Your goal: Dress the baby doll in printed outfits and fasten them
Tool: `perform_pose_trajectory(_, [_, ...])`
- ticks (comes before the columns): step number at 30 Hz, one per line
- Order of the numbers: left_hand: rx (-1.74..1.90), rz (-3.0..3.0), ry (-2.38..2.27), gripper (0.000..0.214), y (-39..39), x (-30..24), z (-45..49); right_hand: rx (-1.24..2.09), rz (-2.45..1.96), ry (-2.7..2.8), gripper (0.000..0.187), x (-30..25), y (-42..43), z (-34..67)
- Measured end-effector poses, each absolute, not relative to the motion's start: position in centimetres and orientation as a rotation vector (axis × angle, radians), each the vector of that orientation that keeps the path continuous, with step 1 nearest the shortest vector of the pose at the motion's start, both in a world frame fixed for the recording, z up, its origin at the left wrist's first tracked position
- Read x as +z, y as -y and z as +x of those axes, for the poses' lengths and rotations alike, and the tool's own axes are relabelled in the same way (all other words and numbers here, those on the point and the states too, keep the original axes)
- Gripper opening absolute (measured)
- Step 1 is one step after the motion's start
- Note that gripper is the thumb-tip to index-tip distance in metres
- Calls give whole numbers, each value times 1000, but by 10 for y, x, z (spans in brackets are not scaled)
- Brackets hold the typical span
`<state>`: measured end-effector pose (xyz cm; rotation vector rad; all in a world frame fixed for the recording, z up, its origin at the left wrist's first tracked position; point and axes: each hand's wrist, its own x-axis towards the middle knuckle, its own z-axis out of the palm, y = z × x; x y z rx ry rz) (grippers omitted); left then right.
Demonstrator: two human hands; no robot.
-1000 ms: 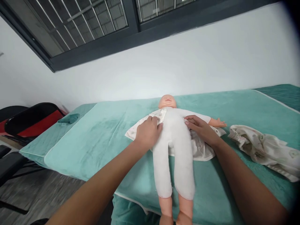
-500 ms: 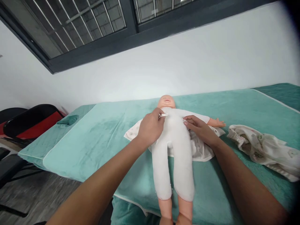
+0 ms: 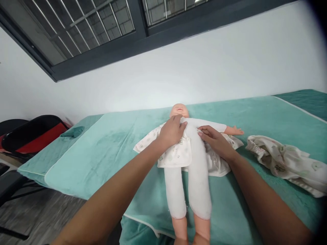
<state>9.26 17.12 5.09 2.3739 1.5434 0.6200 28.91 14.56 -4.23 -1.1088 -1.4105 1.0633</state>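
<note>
Lying on its back on the teal-covered bed [image 3: 102,153], the doll [image 3: 198,153] occupies the dial centre: head between 11 and 12 o'clock, legs at 6, bare-handed arm at 3. The printed shirt [image 3: 177,154] has one front panel laid over the torso, one sleeve spread at 9 o'clock, and its other side partly beneath the doll at 4.

Left hand [image 3: 172,131]: at 10 o'clock, over the upper front panel, fingers close together. It obstructs the view of the shirt's neckline; whether cloth is pinched cannot be told. Right hand [image 3: 214,140]: at 3 o'clock, against the doll's side, thumb and fingers narrowly spaced; any grip cannot be told. This hand and its forearm cover part of the shirt's far side.

Surroundings: a crumpled printed garment [image 3: 288,161] rests just past 3 o'clock, near the right forearm but apart from it. Well out at 9 are a folded teal cloth [image 3: 73,131] and a black-and-red chair [image 3: 38,136]. The floor [image 3: 51,211] shows at 8, a barred window [image 3: 102,29] stands between 10 and 11, and the white wall [image 3: 217,64] rises at 12.
</note>
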Motion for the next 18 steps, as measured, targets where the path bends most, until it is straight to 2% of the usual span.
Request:
perform_pose_trajectory(5, [570,2356,-1447,47,-192,47,114,1085,-1104,1413,32,-45,-149,290])
perform_pose_trajectory(15, [592,2297,-1155,34,-215,70,145,1185,-930,1283,27,-39,-146,284])
perform_pose_trajectory(18, [402,2318,-1082,37,-221,82,160,1205,-837,1350,27,-36,-142,281])
